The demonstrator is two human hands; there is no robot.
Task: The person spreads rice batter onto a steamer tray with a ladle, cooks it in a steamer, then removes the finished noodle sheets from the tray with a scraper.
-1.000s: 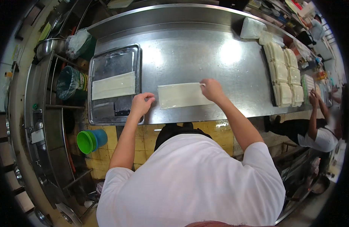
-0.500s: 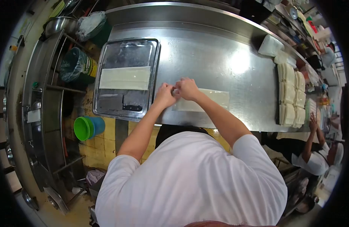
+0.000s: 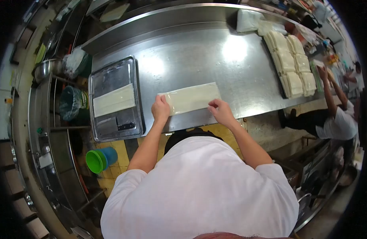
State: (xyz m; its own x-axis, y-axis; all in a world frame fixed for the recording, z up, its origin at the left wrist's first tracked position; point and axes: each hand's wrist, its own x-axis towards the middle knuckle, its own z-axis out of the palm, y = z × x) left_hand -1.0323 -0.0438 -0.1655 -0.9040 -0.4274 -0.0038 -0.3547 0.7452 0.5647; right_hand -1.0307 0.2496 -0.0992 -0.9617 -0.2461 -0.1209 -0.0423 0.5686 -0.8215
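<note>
A long pale sheet of dough (image 3: 191, 98) lies flat on the steel table (image 3: 199, 55) near its front edge. My left hand (image 3: 160, 109) presses on the sheet's left end with its fingers curled. My right hand (image 3: 220, 110) rests on the sheet's near edge toward the right, fingers bent onto it. A metal tray (image 3: 114, 75) stands to the left, with a second pale sheet (image 3: 114, 100) lying across it and a dark-handled knife (image 3: 118, 126) at its near end.
Stacks of folded pale dough pieces (image 3: 291, 65) fill the table's right side, with white bags (image 3: 251, 20) behind them. Another person (image 3: 336, 115) in white works at the right end. Green and blue buckets (image 3: 99, 159) sit on the floor at left.
Both hands were bunched together at the sheet's left end half a second ago. Now they are apart, the right hand at the sheet's near right edge, and the sheet lies flat.
</note>
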